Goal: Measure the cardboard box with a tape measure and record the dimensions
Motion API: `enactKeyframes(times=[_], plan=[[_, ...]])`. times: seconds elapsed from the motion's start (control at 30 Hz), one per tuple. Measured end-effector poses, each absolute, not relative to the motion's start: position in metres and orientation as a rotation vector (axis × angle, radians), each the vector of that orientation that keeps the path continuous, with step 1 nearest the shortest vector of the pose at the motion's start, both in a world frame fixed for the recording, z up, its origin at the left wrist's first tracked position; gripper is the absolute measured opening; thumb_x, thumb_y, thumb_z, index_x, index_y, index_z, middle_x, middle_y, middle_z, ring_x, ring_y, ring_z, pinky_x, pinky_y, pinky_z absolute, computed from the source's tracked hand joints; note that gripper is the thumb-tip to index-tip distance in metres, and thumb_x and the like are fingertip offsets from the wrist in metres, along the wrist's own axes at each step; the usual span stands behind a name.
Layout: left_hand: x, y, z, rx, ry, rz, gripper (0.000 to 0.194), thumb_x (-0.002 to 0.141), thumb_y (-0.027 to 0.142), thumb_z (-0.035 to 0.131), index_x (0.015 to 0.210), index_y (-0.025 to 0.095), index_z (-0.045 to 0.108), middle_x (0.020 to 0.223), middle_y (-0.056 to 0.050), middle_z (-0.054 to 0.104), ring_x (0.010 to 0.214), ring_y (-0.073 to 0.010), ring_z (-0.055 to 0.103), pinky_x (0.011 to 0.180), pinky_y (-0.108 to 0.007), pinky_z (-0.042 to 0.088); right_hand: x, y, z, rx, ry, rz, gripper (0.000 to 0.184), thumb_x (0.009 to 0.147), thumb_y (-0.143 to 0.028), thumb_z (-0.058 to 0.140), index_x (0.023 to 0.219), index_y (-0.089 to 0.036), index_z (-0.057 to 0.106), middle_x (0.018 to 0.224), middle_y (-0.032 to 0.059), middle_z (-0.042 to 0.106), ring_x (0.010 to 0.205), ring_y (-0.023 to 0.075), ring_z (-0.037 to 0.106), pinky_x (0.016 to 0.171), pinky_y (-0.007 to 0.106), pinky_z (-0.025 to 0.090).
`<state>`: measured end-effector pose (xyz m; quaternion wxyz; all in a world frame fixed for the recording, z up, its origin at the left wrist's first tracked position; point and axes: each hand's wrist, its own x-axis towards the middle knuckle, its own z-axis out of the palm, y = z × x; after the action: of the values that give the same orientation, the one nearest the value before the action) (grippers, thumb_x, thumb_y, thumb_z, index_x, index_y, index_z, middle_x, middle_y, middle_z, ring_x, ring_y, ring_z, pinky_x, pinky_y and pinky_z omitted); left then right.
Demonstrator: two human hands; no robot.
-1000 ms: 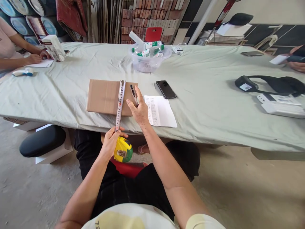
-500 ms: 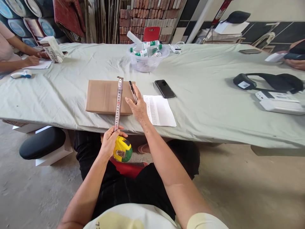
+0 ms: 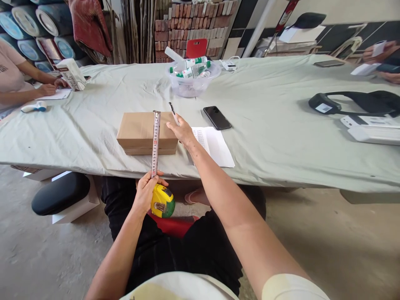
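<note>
My left hand (image 3: 146, 192) is closed around the blade of a tape measure (image 3: 162, 201), just where it leaves the yellow and green case. The case hangs below the table edge. From there the silver blade runs away from me over a brown cardboard box (image 3: 137, 126), its hooked end near the box's far edge. A pen (image 3: 174, 113) is held upright in my right hand (image 3: 183, 130), whose fingertips are at the box's right end. Close to that hand lies a white sheet of paper (image 3: 218, 146) with rows of writing, partly covered by my wrist.
A black phone (image 3: 216, 117) lies beyond the paper. Farther back stands a clear basin (image 3: 191, 88) with plastic bottles. A black headset (image 3: 353, 104) rests at right. Another person's hands (image 3: 51, 88) are over paper at far left. A black-topped stool (image 3: 61, 192) stands below left.
The box's front side shows more than before. My right hand has shifted slightly and its pen stands higher against the box. My left hand keeps its hold on the tape measure.
</note>
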<state>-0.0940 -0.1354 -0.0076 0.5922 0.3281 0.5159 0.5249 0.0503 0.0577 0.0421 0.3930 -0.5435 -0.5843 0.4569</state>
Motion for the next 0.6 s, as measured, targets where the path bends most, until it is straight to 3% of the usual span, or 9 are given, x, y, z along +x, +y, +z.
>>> enactKeyframes(times=[0.1, 0.27, 0.43, 0.5, 0.6], plan=[[-0.094, -0.138, -0.012, 0.761, 1.179, 1.198, 0.036, 0.078, 0.044, 0.071, 0.099, 0.016, 0.064, 0.070, -0.004, 0.071, 0.052, -0.0152, 0.063, 0.050, -0.024, 0.048, 0.050, 0.072, 0.047, -1.389, -1.469, 1.183, 0.075, 0.082, -0.045, 0.061, 0.153, -0.028, 0.041, 0.160, 0.0027, 0.042, 0.144, 0.0309, 0.044, 0.119, 0.052, 0.037], [-0.104, -0.139, -0.009, 0.806, 1.193, 1.133, 0.036, 0.080, 0.045, 0.070, 0.101, 0.016, 0.064, 0.069, -0.003, 0.071, 0.053, -0.0153, 0.064, 0.049, -0.023, 0.047, 0.043, 0.106, 0.056, -1.408, -1.471, 1.206, 0.074, 0.077, -0.035, 0.065, 0.148, -0.023, 0.047, 0.138, 0.0070, 0.063, 0.128, 0.0286, 0.058, 0.107, 0.046, 0.048], [-0.133, -0.134, 0.005, 0.942, 1.264, 0.935, 0.036, 0.078, 0.044, 0.071, 0.098, 0.015, 0.065, 0.067, -0.003, 0.070, 0.054, -0.0149, 0.063, 0.050, -0.023, 0.048, 0.036, 0.116, 0.062, -1.340, -1.397, 1.285, 0.074, 0.079, -0.027, 0.066, 0.149, -0.018, 0.046, 0.130, 0.0087, 0.067, 0.115, 0.0249, 0.065, 0.102, 0.040, 0.051], [-0.144, -0.134, 0.005, 0.988, 1.318, 0.907, 0.034, 0.078, 0.042, 0.071, 0.098, 0.015, 0.066, 0.068, -0.003, 0.070, 0.055, -0.0145, 0.063, 0.052, -0.023, 0.048, 0.038, 0.113, 0.062, -1.301, -1.404, 1.314, 0.076, 0.081, -0.031, 0.067, 0.151, -0.018, 0.042, 0.132, 0.0100, 0.066, 0.114, 0.0246, 0.066, 0.102, 0.040, 0.052], [-0.150, -0.141, -0.001, 0.978, 1.356, 0.944, 0.033, 0.080, 0.042, 0.069, 0.099, 0.016, 0.066, 0.069, -0.003, 0.070, 0.054, -0.0134, 0.061, 0.051, -0.022, 0.047, 0.048, 0.106, 0.060, -1.298, -1.518, 1.313, 0.086, 0.083, -0.053, 0.069, 0.155, -0.022, 0.036, 0.142, 0.0119, 0.059, 0.123, 0.0299, 0.061, 0.104, 0.047, 0.050]])
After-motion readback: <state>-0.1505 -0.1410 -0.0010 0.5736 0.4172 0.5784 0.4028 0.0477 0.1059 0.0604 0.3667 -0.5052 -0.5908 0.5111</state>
